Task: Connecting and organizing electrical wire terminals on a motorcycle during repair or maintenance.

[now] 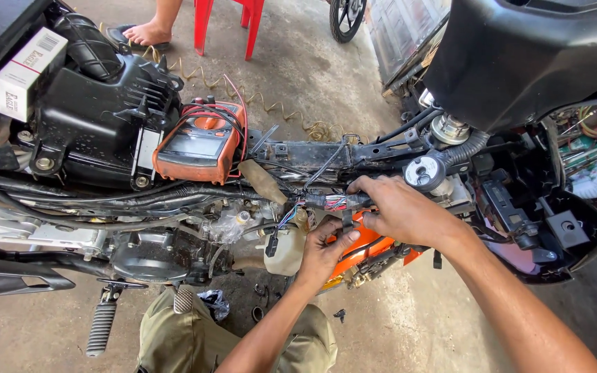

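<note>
Beside the orange multimeter (200,148), the right hand (402,211) pinches a bundle of coloured wires (326,201); the left hand (323,249) curls loosely beneath. Far left sits 1 white rectangular carton (29,69).

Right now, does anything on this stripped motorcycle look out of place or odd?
Yes. A small white carton lies tilted on the black engine cover, near its edge, and an orange multimeter rests askew on the frame. Both hands, left hand and right hand, work the wiring bundle.
</note>
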